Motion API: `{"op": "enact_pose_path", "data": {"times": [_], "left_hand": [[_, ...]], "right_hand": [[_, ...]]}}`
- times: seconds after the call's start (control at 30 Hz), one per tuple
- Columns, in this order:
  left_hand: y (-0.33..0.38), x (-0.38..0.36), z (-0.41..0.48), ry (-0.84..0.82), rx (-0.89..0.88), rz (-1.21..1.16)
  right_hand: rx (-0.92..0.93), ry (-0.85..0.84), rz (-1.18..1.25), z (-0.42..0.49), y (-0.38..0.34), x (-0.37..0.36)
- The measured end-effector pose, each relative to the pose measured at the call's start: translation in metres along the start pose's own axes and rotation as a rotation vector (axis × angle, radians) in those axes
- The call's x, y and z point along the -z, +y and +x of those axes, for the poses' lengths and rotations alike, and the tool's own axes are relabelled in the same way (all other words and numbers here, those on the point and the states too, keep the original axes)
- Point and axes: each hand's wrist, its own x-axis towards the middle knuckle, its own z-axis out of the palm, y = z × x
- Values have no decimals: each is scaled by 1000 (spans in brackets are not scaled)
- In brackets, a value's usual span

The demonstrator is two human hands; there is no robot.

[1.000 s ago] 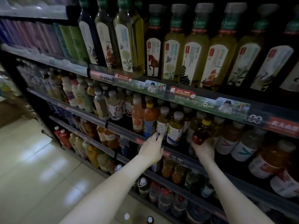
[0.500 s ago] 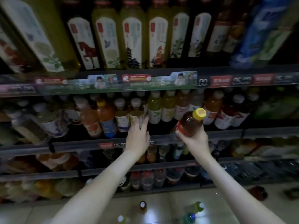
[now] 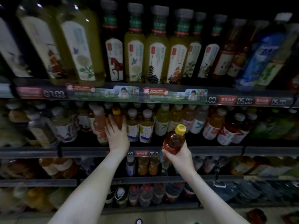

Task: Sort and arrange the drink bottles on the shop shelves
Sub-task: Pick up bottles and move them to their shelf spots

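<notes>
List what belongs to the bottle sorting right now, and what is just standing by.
In the job: right hand holding the yellow-capped amber bottle; left hand touching the yellow-capped shelf bottle.
Standing by: tall tea bottles above; price strip; floor bottle.

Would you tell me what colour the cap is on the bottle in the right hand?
Yellow, on the amber tea bottle held by the right hand; head view.
</notes>
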Motion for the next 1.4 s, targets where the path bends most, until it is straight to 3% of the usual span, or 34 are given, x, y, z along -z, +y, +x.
{"op": "enact_pose_path", "data": {"times": [0.17,0.33,0.47,0.53,0.63,0.87,1.03,1.13,1.23,1.4], "left_hand": [[-21,2,21,-53,-51,-160],[-22,-4,13,204,-141,-215],[-22,-1,-8,314,-219,-518],[-18,2,-17,265,-114,-685],[-19,4,-25,140,12,-715],[-6,56,-58,97,-158,-689],[59,94,-99,-219,-241,-744],[121,80,-121,-444,-154,-822],[192,55,-148,-560,-132,-875],[331,32,-208,-784,-195,-985]], "right_hand": [[24,-56,-9,0,-11,-36],[11,-58,-50,-2,-10,-52],[-3,-37,-60,-7,-2,-53],[-15,-22,-52,-10,1,-49],[-11,11,-30,-14,4,-41],[-33,106,11,-26,16,8],[-98,162,17,-43,45,74],[-161,189,28,-62,71,125],[-203,208,11,-86,97,191],[-243,236,13,-127,138,329]]}}
